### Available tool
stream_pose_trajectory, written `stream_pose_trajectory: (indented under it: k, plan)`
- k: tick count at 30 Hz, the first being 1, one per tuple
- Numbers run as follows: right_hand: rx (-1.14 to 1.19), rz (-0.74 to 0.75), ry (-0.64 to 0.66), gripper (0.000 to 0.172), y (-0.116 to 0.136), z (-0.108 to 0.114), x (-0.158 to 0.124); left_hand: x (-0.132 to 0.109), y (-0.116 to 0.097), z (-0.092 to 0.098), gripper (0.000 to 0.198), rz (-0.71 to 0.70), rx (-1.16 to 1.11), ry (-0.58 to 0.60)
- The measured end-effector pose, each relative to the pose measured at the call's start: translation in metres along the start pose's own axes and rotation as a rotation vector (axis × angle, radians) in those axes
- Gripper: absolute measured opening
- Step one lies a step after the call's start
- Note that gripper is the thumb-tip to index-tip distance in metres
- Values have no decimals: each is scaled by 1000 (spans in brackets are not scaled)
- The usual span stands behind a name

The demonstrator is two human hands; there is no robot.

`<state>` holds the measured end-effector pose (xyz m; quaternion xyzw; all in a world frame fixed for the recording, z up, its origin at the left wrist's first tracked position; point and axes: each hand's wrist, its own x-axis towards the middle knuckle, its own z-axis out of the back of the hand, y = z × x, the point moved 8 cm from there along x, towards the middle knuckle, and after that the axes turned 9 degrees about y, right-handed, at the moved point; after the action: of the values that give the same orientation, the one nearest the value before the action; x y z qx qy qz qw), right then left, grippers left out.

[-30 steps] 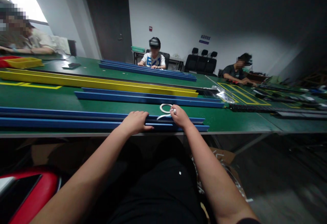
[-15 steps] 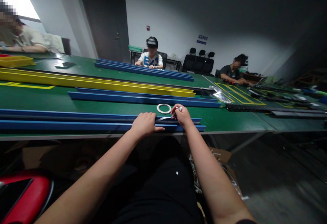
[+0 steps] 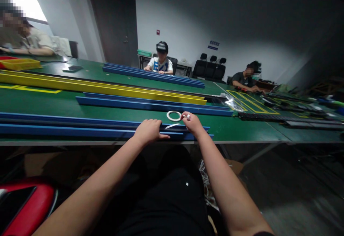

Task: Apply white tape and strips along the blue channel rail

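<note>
My left hand (image 3: pixel 148 130) lies curled over the near blue rail (image 3: pixel 67 131) at the front edge of the green table (image 3: pixel 80 105), pressing on it. My right hand (image 3: pixel 191 122) is closed in a pinch on the end of a white tape strip (image 3: pixel 173 125) that runs back toward my left hand. A white tape roll (image 3: pixel 173 115) lies flat on the table just beyond the rail, to the left of my right fingers.
More blue rails (image 3: pixel 150 104) and a long yellow rail (image 3: pixel 102 89) lie across the table. A clear plastic bag (image 3: pixel 233 103) sits at the right. Other people (image 3: pixel 161 60) sit at the far side and left. A red seat (image 3: pixel 24 203) is at lower left.
The tape roll left my right hand and now lies flat on the table. My left hand slid a little to the right along the rail. The view shifted slightly.
</note>
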<state>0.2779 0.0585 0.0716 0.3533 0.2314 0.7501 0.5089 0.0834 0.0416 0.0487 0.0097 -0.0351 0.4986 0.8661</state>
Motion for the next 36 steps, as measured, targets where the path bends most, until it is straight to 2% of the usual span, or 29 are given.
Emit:
stream_pose_trajectory:
  k: [3, 6, 11, 14, 18, 21, 26, 30, 36]
  plan:
    - [-262, 36, 123, 19, 13, -5, -5, -8, 20, 0, 78, 16, 15, 10]
    - [-444, 3, 286, 18, 17, -15, -15, -13, 29, 1, 79, 15, 23, 8]
    - [-461, -69, 511, 24, 19, -29, -25, -14, 28, 1, 78, 36, 21, 2]
    - [-474, -74, 560, 13, 21, -33, -25, -15, 26, 2, 76, 28, 18, -13]
    - [-348, -4, 502, 8, 30, -28, -19, -17, 25, 2, 73, 14, 20, -33]
    - [-197, 38, 377, 18, 30, -19, -12, -17, 25, 2, 71, 18, 34, -49]
    - [71, -42, 177, 27, -3, -13, -4, -17, 26, -1, 72, 23, 43, -48]
    - [341, -135, 15, 33, -30, -7, -8, -17, 25, 0, 72, 10, 37, -53]
    - [491, -114, 54, 29, -20, -9, -13, -11, 25, -4, 73, 8, 26, 0]
